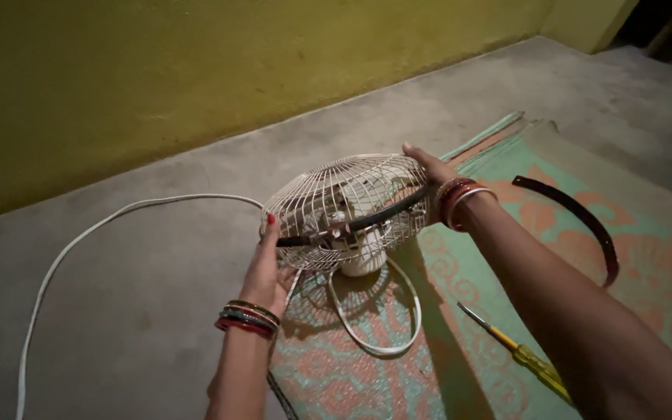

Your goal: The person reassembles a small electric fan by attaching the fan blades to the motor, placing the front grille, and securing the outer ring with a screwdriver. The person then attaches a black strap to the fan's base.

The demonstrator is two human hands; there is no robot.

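A small white table fan (349,210) with a wire cage stands on its ring base (379,311) at the edge of a patterned mat. A dark band (383,211) runs around the cage's rim. My left hand (267,268) grips the near left side of the cage and the band's end. On the far right side of the cage my right hand (428,167) presses against the wires. Both wrists wear bangles.
A white power cord (79,241) loops over the grey concrete floor to the left. On the green and orange mat (647,249) lie a curved dark rim strip (585,222) and a yellow-handled screwdriver (519,354). A yellow wall (157,70) rises behind.
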